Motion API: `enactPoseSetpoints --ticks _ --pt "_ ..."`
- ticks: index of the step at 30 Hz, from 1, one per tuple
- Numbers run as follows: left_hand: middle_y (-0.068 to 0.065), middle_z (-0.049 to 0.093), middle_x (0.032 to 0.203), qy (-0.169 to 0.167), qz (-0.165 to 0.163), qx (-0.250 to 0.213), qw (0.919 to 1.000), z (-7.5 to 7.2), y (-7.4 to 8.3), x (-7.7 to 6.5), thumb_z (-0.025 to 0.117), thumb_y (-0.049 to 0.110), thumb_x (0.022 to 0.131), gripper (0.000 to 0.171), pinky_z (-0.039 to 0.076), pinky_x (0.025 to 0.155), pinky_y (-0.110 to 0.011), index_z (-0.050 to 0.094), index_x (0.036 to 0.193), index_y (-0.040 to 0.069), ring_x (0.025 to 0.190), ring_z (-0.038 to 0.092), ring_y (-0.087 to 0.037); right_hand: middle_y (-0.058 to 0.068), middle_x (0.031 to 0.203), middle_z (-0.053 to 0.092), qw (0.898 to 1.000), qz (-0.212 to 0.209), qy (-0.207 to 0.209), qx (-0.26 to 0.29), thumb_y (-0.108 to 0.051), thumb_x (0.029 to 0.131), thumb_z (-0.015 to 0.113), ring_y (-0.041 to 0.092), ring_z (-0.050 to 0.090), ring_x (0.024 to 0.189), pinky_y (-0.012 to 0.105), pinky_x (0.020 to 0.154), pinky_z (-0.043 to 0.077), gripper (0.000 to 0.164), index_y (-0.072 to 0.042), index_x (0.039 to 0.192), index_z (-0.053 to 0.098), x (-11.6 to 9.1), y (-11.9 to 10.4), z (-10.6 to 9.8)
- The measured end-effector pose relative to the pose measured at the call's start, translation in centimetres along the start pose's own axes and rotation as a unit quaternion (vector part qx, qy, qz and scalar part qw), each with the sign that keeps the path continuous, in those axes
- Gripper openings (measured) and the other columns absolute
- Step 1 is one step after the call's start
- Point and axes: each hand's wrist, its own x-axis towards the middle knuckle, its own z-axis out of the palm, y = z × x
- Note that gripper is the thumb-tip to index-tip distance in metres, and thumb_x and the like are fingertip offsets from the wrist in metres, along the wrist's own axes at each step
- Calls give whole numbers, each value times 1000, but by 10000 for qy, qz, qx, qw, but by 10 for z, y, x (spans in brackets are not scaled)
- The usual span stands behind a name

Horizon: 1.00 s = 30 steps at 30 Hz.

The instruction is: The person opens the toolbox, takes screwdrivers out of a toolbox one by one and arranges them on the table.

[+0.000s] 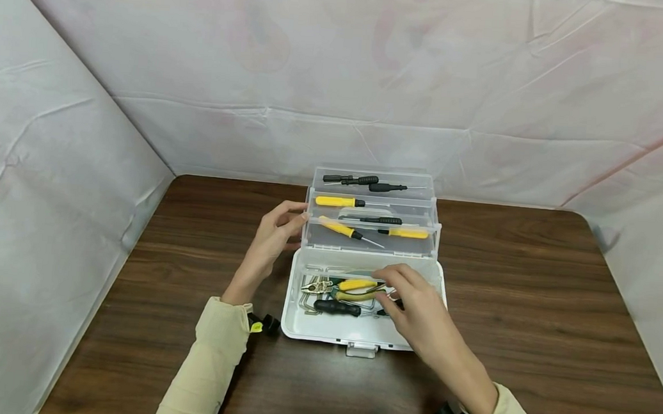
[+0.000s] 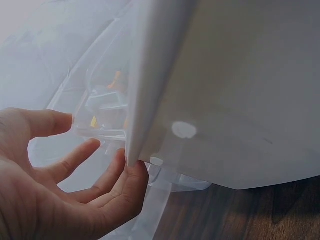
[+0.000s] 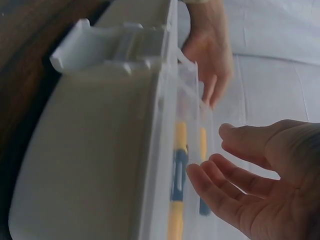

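A white toolbox (image 1: 323,330) stands on the table with its clear tiered trays (image 1: 412,207) raised at the back. In its base lie combination pliers (image 1: 317,287) with yellow-and-green handles, a black-handled tool (image 1: 337,307) and several hex keys (image 1: 305,303). Yellow-handled screwdrivers (image 1: 334,201) and black-handled screwdrivers (image 1: 385,187) lie in the trays. My left hand (image 1: 276,232) is at the left side of the trays, fingers loosely bent; in the left wrist view fingertips touch the box's side. My right hand (image 1: 417,303) hovers over the base's right part, thumb and fingers apart, holding nothing in the right wrist view.
The brown wooden table (image 1: 533,298) extends to both sides of the box. White sheeting (image 1: 375,75) hangs behind and at both sides. The box's latch (image 1: 361,351) hangs at its front edge.
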Motion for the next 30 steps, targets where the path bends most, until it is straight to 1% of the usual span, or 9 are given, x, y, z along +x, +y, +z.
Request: enactPoseSetpoints --ticks 2,6,9,12,17,20,23,26,30 --pt "-14 66 123 11 -11 -14 10000 0 -1 1 63 36 105 37 59 93 -56 63 140 22 99 67 -24 4 112 72 9997 -172 -137 -64 -3 87 83 17 74 89 29 74 63 32 -7 117 73 1 -3 4" --pt "-14 66 121 40 -16 -4 10000 -1 -1 2 63 36 105 37 60 90 -52 63 140 22 98 69 -24 3 110 75 9975 -517 -436 -182 -5 87 83 18 74 94 33 80 62 30 -8 116 73 5 -8 12" --pt "-15 66 121 17 -27 -16 10000 -1 -2 1 63 37 105 38 60 90 -52 63 140 22 100 69 -28 2 108 76 9945 -729 -698 -268 -6 88 82 18 74 99 35 86 62 28 -10 114 74 8 -12 19" --pt "-17 66 123 -17 -42 -32 10000 -1 -2 1 62 37 105 38 60 91 -52 62 141 22 103 69 -32 3 107 76 9909 -883 -966 -327 -7 89 81 18 74 99 35 87 61 26 -10 114 74 10 -13 26" --pt "-18 65 125 -23 -43 -54 10000 0 -3 2 62 36 105 39 60 92 -53 62 141 22 108 68 -37 4 106 76 9865 -919 -1319 -300 -9 91 81 18 74 98 35 85 61 23 -8 113 74 13 -13 35" --pt "-17 65 123 -11 -32 -49 10000 0 -3 2 62 36 105 39 60 91 -52 63 141 21 106 68 -35 4 107 76 9843 -874 -1520 -207 -8 90 81 19 74 100 35 86 61 24 -7 114 74 14 -12 41" --pt "-15 65 122 -6 -17 -33 10000 0 -3 1 62 36 106 38 60 90 -52 63 140 21 102 68 -30 5 107 77 9817 -845 -1699 -154 -7 90 80 20 74 101 36 87 61 25 -6 115 74 15 -11 46" --pt "-15 66 121 0 -5 -50 10000 1 -2 0 62 35 106 37 60 90 -52 63 140 21 99 69 -27 5 107 77 9797 -827 -1810 -229 -8 90 81 20 75 99 36 86 61 25 -7 114 74 16 -11 50" --pt "-15 66 122 10 -5 -54 10000 1 0 -1 62 35 106 37 60 91 -53 63 140 21 102 70 -28 6 108 77 9764 -810 -1957 -427 -9 90 81 22 75 97 37 82 62 26 -7 114 74 18 -10 56"
